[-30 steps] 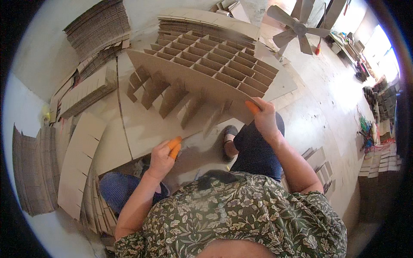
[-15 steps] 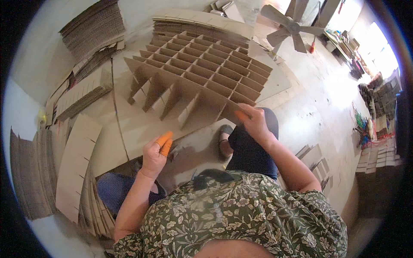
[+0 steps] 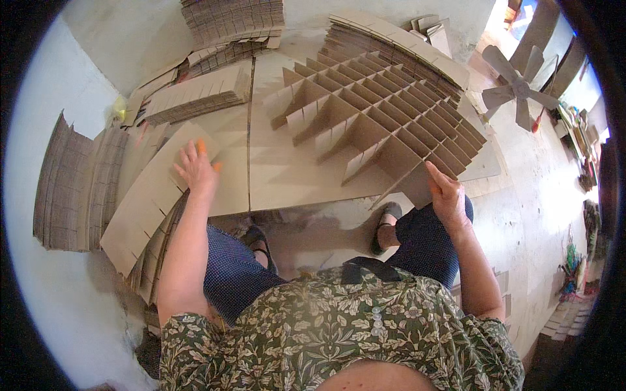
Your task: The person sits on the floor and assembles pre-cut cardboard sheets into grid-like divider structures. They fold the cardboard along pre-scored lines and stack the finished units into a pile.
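A brown cardboard divider grid (image 3: pixel 391 98) of interlocked slotted strips stands on the table, its cells facing up. At its near right corner, my right hand (image 3: pixel 448 203) pinches the end of the nearest strip, the index finger stretched along it. My left hand (image 3: pixel 197 171) is open, fingers spread over the upper end of a long slotted cardboard strip (image 3: pixel 140 208) that tops a pile at the left. Orange covers show on some left fingertips. Part of the pile is hidden by my left forearm.
More slotted strips lie in a stack (image 3: pixel 195 96) on the table (image 3: pixel 287 186), with another stack (image 3: pixel 407 49) behind the grid. Tall cardboard bundles (image 3: pixel 65 189) stand by the left wall. A standing fan (image 3: pixel 520 88) is at the far right.
My left hand has moved left and away from me onto the strip pile, its fingers spreading. My right hand stays at the grid's corner. The view has swung left.
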Available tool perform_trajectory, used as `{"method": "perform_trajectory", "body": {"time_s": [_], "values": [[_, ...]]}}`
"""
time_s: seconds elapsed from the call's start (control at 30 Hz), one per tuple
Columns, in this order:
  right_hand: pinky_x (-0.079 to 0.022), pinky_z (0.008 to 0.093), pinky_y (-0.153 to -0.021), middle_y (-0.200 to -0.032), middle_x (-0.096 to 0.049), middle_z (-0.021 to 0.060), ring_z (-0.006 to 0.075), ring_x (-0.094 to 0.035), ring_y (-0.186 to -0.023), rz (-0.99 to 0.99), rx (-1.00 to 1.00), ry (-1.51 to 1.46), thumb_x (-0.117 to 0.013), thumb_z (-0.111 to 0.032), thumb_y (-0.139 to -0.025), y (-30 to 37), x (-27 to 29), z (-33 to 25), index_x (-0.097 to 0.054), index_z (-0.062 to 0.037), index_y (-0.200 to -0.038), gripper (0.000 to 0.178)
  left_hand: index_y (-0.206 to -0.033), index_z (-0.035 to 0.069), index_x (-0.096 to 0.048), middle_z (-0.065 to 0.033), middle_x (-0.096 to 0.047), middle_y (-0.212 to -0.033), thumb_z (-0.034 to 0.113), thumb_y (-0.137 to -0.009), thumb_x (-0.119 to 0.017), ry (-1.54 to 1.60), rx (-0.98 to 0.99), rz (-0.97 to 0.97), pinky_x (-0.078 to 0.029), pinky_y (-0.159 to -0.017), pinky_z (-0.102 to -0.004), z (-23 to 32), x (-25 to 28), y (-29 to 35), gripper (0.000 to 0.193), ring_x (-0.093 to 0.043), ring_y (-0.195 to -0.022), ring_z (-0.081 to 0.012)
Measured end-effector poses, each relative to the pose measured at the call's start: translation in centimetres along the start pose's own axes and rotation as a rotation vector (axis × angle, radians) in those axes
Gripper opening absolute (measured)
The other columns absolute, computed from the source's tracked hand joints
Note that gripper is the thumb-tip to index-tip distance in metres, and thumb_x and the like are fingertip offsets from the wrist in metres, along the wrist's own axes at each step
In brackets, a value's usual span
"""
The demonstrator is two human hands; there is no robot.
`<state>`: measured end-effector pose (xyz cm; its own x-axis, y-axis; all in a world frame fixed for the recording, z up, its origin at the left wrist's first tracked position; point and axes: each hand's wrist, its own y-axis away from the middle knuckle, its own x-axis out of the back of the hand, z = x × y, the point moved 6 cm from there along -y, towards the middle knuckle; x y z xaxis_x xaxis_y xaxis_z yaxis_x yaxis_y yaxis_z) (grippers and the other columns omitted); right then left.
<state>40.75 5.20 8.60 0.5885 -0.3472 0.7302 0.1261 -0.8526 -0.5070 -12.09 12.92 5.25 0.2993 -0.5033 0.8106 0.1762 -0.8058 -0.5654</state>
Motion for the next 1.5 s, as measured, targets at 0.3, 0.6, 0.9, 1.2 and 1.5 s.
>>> {"method": "perform_trajectory", "body": {"time_s": [0.3, 0.6, 0.9, 1.2, 1.5], "values": [[-0.050, 0.0299, -0.072, -0.094, -0.065, 0.0159, 0.0245, -0.064, -0.085, 0.181, 0.007, -0.269, -0.063, -0.001, -0.083, -2.2, 2.9, -7.3, -0.063, 0.0023, -0.106, 0.024, -0.095, 0.002, -0.066, -0.0122, -0.065, -0.105, 0.006, -0.076, -0.059, 0.525, -0.215, 0.371, -0.031, -0.105, -0.0452, 2.2, 7.2, -1.3, 0.020, -0.058, -0.101, -0.0263], [-0.051, 0.0295, -0.073, -0.094, -0.068, 0.0089, 0.0156, -0.064, -0.083, -0.275, -0.802, -1.280, -0.059, -0.023, -0.091, -3.5, -5.3, -10.5, -0.063, 0.0036, -0.107, 0.032, -0.110, 0.009, -0.067, -0.0027, -0.058, -0.124, 0.017, -0.077, -0.063, 0.933, -0.966, 0.363, -0.017, -0.111, -0.0526, 16.9, 18.8, 10.1, 0.034, -0.051, -0.116, -0.0241], [-0.048, 0.0269, -0.071, -0.088, -0.067, 0.0038, 0.0119, -0.059, -0.081, 0.345, -0.403, -0.990, -0.065, -0.012, -0.087, -1.3, 4.9, -3.1, -0.066, 0.0021, -0.101, 0.020, -0.107, 0.000, -0.064, -0.0132, -0.058, -0.118, 0.008, -0.082, -0.066, 1.195, -0.554, 0.067, -0.038, -0.097, -0.0430, 15.5, 14.9, 7.6, 0.027, -0.053, -0.107, -0.0320], [-0.046, 0.0240, -0.064, -0.075, -0.068, 0.0075, 0.0076, -0.057, -0.069, 0.326, -0.342, -0.294, -0.066, -0.004, -0.081, 0.6, 5.8, -4.4, -0.067, 0.0007, -0.095, 0.014, -0.105, -0.002, -0.063, -0.0145, -0.061, -0.108, -0.001, -0.079, -0.065, 1.236, -0.611, 0.022, -0.050, -0.081, -0.0348, 16.8, 13.0, 7.9, 0.026, -0.060, -0.095, -0.0302], [-0.046, 0.0234, -0.060, -0.072, -0.066, 0.0096, 0.0077, -0.057, -0.066, 0.267, -0.316, -0.349, -0.065, -0.003, -0.084, 0.8, 3.5, -4.1, -0.066, 0.0022, -0.094, 0.011, -0.105, -0.003, -0.063, -0.0159, -0.062, -0.108, 0.000, -0.084, -0.061, 1.263, -0.545, -0.097, -0.048, -0.085, -0.0325, 16.5, 10.8, 8.1, 0.021, -0.061, -0.098, -0.0280]]}}
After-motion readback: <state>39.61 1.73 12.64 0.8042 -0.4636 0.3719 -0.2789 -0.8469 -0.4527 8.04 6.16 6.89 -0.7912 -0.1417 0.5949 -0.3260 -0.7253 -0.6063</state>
